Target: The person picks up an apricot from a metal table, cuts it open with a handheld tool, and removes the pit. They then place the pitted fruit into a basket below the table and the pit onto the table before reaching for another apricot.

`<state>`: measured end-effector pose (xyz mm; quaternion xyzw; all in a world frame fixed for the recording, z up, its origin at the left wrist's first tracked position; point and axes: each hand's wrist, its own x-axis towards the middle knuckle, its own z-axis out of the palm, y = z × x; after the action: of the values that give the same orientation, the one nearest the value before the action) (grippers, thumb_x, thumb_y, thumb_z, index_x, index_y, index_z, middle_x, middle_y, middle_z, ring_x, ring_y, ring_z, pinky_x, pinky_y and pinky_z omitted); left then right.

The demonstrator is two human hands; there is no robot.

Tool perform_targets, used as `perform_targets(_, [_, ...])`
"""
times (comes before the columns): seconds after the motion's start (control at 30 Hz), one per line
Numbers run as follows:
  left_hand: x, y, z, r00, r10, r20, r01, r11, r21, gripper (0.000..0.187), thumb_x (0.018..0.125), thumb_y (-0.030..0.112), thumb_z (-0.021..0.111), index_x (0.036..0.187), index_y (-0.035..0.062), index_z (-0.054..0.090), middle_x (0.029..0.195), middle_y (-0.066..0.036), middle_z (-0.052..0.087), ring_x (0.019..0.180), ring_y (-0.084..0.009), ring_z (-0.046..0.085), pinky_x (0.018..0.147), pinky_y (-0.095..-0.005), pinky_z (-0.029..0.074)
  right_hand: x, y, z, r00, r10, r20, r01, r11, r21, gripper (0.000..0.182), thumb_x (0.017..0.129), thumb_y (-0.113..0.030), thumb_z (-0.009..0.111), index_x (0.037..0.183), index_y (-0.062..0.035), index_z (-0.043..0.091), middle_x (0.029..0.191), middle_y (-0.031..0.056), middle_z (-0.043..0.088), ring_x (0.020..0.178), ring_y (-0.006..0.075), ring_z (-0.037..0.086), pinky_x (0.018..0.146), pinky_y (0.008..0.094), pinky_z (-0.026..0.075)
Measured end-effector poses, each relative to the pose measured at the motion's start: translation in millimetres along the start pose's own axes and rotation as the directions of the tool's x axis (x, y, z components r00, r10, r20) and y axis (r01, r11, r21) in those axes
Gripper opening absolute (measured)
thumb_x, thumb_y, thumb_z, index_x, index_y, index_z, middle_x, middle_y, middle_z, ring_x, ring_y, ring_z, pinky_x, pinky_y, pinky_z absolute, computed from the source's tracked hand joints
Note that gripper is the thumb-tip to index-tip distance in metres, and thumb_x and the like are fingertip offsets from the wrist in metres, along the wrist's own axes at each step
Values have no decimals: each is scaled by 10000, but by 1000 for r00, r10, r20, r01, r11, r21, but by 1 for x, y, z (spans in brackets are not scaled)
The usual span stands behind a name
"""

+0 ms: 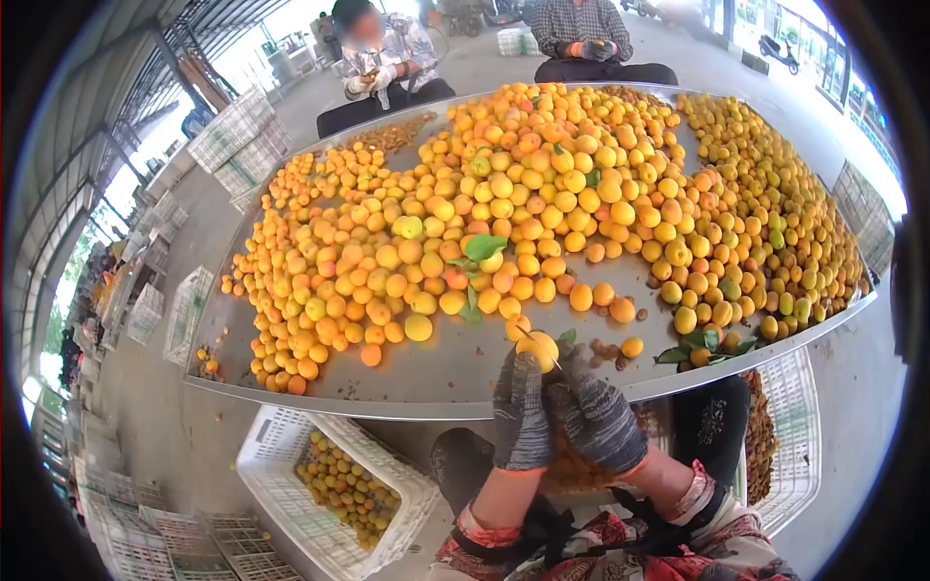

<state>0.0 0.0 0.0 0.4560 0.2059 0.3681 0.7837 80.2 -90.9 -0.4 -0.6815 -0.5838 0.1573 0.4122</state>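
Note:
Over the near edge of the metal table (441,373), a yellow-orange apricot (538,351) is pinched in my left hand (522,414), which wears a dark grey knit glove. My right hand (596,414), gloved alike, is closed at the fruit's right side; what its fingers hold is hidden, and I cannot tell what it is. A thin dark line crosses the apricot between the hands. Just beyond lies another apricot (517,327), and a large heap of apricots (523,194) covers much of the tabletop. Brown pits (608,351) lie scattered right of my hands.
Below the table's left edge stands a white plastic crate (266,455) with apricots inside; another crate (796,436) with brown pits is at right. Green leaves (705,347) lie near the front edge. Two people (386,60) sit across the table. Stacked crates (237,136) stand left.

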Motion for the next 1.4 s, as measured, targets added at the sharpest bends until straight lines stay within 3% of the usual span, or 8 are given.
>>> perform_targets(0.1, [-2, 7, 2, 994, -98, -42, 92, 986, -139, 434, 901, 300, 494, 1206, -3, 442, 1092, -95, 550, 986, -168, 526, 839, -268, 435, -3, -2, 4, 982, -107, -158, 90, 990, -113, 403, 844, -26, 535, 1232, -4, 430, 1055, 139, 576, 967, 232, 568, 829, 296, 446])
perform_targets(0.17, [3, 11, -2, 996, -26, 81, 19, 996, 87, 398, 898, 273, 505, 1177, -8, 464, 1069, -79, 554, 960, -146, 525, 823, -255, 436, -2, 3, -3, 975, 213, -63, -140, 807, 573, 395, 838, -27, 542, 1219, 3, 439, 1009, 147, 592, 923, 239, 587, 796, 307, 460])
perform_targets(0.47, [-2, -16, -11, 995, 64, -72, -60, 997, 53, 354, 875, 168, 535, 1181, -1, 476, 1053, -107, 554, 931, -183, 519, 841, -299, 418, 1, 0, 1, 987, -78, -137, 67, 994, -85, 349, 841, -46, 543, 1178, 17, 477, 1013, 165, 591, 936, 246, 587, 801, 327, 460])
perform_targets(0.7, [4, 11, -10, 990, -138, 16, 135, 982, 136, 355, 876, 161, 533, 1188, -1, 483, 1076, -78, 552, 959, -141, 510, 831, -291, 428, 1, 2, -17, 991, 25, -132, 9, 967, 254, 374, 837, -47, 543, 1188, 40, 449, 1023, 172, 587, 969, 243, 576, 821, 343, 457])
perform_targets(1.0, [5, -10, -2, 978, -49, -203, 57, 998, 35, 335, 903, 207, 493, 1144, -25, 497, 1026, -79, 563, 916, -146, 536, 811, -269, 452, 3, 1, 2, 994, -24, -111, 14, 996, -83, 351, 856, -68, 519, 1194, 7, 460, 993, 173, 601, 946, 296, 584, 792, 343, 461])
perform_targets(1.07, [4, -21, -12, 969, 246, -29, -189, 809, 556, 325, 912, 222, 478, 1123, -24, 510, 1007, -70, 566, 905, -137, 534, 791, -262, 452, 1, 1, 2, 992, -11, -129, -2, 995, -100, 339, 871, -85, 502, 1197, 0, 460, 984, 173, 605, 920, 295, 594, 774, 345, 465])
perform_targets(1.17, [4, -12, -7, 988, 19, -152, 8, 984, 177, 361, 930, 253, 421, 1137, -33, 499, 1075, -84, 549, 952, -156, 494, 842, -296, 401, 5, -4, 0, 988, 36, -151, -45, 997, -59, 335, 873, -88, 501, 1193, 5, 462, 979, 175, 607, 901, 296, 601, 765, 344, 469])
perform_targets(1.4, [9, -9, -14, 984, 126, -124, -93, 966, 243, 343, 905, 262, 495, 1134, 8, 520, 1037, -48, 550, 918, -108, 498, 787, -260, 418, 12, -6, -13, 983, 177, -56, -155, 947, 281, 344, 859, -86, 526, 1188, 1, 471, 955, 154, 624, 898, 251, 606, 776, 325, 466])
